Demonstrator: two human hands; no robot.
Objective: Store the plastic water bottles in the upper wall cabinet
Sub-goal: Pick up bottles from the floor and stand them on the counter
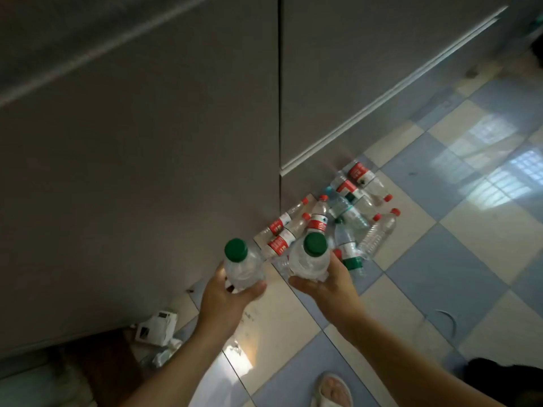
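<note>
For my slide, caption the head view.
Left hand and right hand each hold a green-capped bottle above the bottle pile.

arms (188,356) bare, no sleeves | foot: white slipper (332,390), open-toe

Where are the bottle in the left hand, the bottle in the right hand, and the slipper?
Left-hand bottle (242,267): head view, on its clear body below the green cap.
Right-hand bottle (310,259): head view, on its clear shoulder below the green cap.
Slipper (331,390): head view, on its strap over the foot.
</note>
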